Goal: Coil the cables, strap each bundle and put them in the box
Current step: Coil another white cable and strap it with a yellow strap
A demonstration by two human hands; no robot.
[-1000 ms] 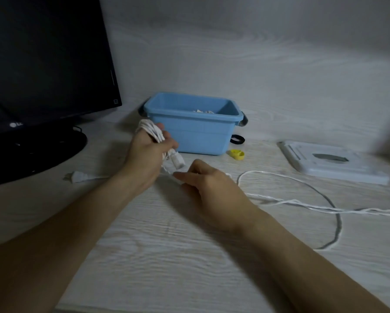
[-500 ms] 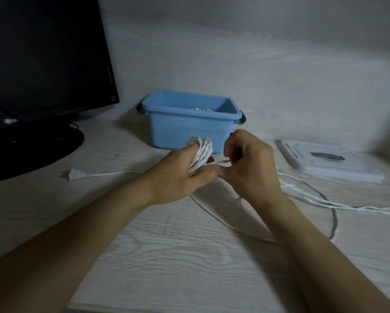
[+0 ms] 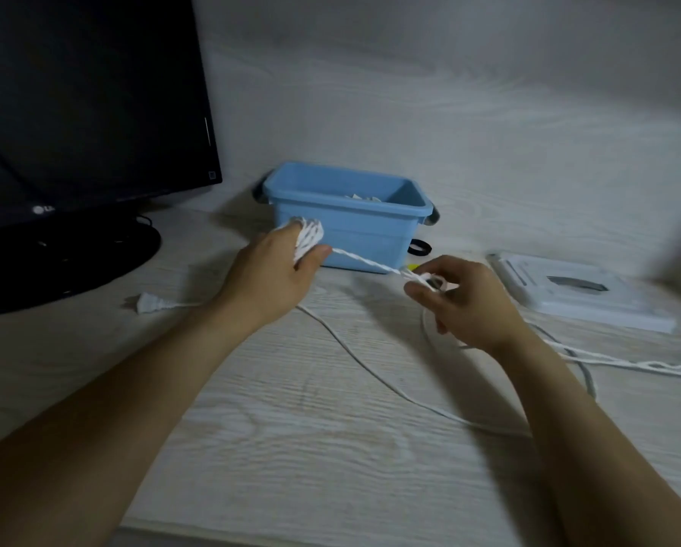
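Observation:
My left hand (image 3: 269,276) grips a coil of white cable (image 3: 308,238) in front of the blue box (image 3: 370,240). A taut strand (image 3: 366,262) runs from the coil to my right hand (image 3: 459,296), which pinches it between the fingertips. The loose part of the cable (image 3: 370,369) trails over the desk toward the right edge. Its white plug (image 3: 147,303) lies on the desk left of my left wrist. Something white sits inside the box. A black strap (image 3: 419,247) and a yellow strap (image 3: 411,266) lie by the box's right side, the yellow one mostly hidden.
A black monitor (image 3: 86,104) on a round stand (image 3: 74,258) fills the left. The box's pale lid (image 3: 579,292) lies flat at the right. The wall rises just behind the box.
My hands were together at the coil; my right hand has pulled away to the right, drawing the strand taut. My left hand with the coil has shifted left, toward the box's left corner.

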